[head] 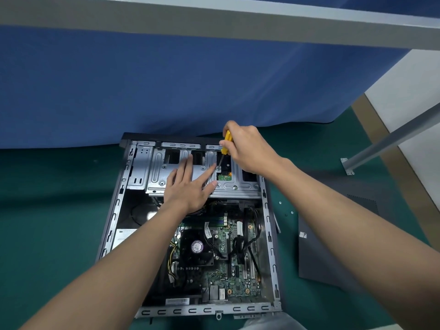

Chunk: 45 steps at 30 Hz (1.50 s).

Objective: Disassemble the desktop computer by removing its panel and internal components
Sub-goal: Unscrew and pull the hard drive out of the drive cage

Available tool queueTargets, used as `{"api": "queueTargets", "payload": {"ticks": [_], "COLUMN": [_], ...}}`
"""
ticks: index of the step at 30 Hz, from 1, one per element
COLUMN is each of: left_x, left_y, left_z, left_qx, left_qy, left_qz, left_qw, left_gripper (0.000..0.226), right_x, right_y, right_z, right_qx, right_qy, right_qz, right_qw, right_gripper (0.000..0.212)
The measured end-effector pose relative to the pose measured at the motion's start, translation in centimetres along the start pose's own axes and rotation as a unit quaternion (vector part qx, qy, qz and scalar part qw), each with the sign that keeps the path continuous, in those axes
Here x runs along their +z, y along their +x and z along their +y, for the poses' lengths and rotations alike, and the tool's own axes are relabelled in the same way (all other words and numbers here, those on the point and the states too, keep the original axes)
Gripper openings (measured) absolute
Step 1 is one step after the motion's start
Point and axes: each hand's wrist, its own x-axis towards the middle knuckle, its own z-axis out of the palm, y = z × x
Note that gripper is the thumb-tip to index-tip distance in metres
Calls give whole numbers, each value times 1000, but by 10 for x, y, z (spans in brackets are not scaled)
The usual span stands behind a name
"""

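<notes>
The open grey metal desktop computer case (269, 234) is lying flat on the green surface (59, 210), with the green motherboard (238, 277) exposed. The left hand (188, 186) is pressing flat on the silver steel drive cage (154, 172), fingers straight and released, index fingertip just beside a silver screw (218, 168). The right hand (247, 146) is grasping the yellow-handled screwdriver (226, 141), whose tip is sitting on that screw. The removed dark grey side panel (333, 246) is lying to the right of the case, with small loose screws (280, 203) between them.
</notes>
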Motion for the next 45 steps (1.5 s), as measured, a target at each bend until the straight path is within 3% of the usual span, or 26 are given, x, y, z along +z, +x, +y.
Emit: {"api": "queueTargets", "payload": {"ticks": [4,8,11,17,26,31,34,35,39,45], "left_x": [0,-1,-1,-1,-1,-1,-1,-1,-1,-1], "left_y": [0,-1,-1,-1,-2,-1,-1,-1,-2,-2], "left_z": [0,1,0,0,0,0,1,1,1,0], "left_qx": [0,1,1,-1,-2,-1,1,0,1,0], "left_qy": [-1,-5,-11,-14,-15,-16,-10,-10,-15,-14], "left_qz": [1,1,-2,-3,-2,-1,-2,-1,1,5], "left_qw": [1000,1000,1000,1000,1000,1000,1000,1000,1000,1000], "left_gripper": [55,54,54,54,54,54,55,55,54,54], "right_x": [-10,-21,-23,-20,-33,-27,-19,-19,-20,-23], "right_y": [7,19,31,42,43,44,42,44,47,45], "right_z": [-3,-14,-21,-32,-25,-23,-19,-18,-23,-24], "right_qx": [22,58,83,32,-55,-54,24,47,58,36], "right_qy": [-67,-166,-194,-213,-261,-188,-208,-223,-239,-190], "right_qz": [-68,-129,-172,-233,-253,-263,-224,-206,-239,-212], "right_qw": [995,976,962,948,930,945,952,952,939,958], "right_gripper": [22,38,35,32,24,8,51,56,37,16]}}
